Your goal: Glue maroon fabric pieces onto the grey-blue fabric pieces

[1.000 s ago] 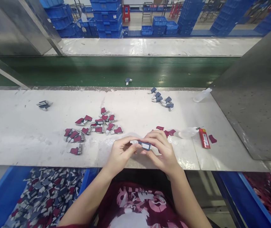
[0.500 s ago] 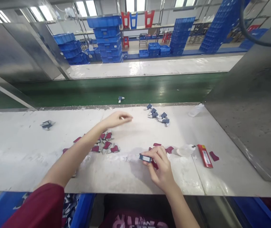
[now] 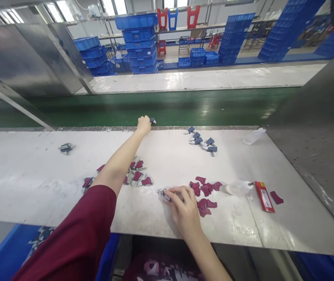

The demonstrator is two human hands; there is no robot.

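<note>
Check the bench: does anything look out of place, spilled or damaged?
One maroon piece lies alone right of the red packet, apart from the other maroon pieces, so it looks stray. Shiny patches on the bench could be glare or residue; I can't tell. No damage stands out.

This was a factory floor, set out as a production line: a green conveyor belt (image 3: 184, 107) stretched across at twelve o'clock, beyond a long white worktop (image 3: 167, 156) strewn with small look-alike parts (image 3: 197, 141). Stacked blue crates (image 3: 140, 48) stood at eleven and one o'clock, steel partitions (image 3: 322, 132) at ten and three.
</note>
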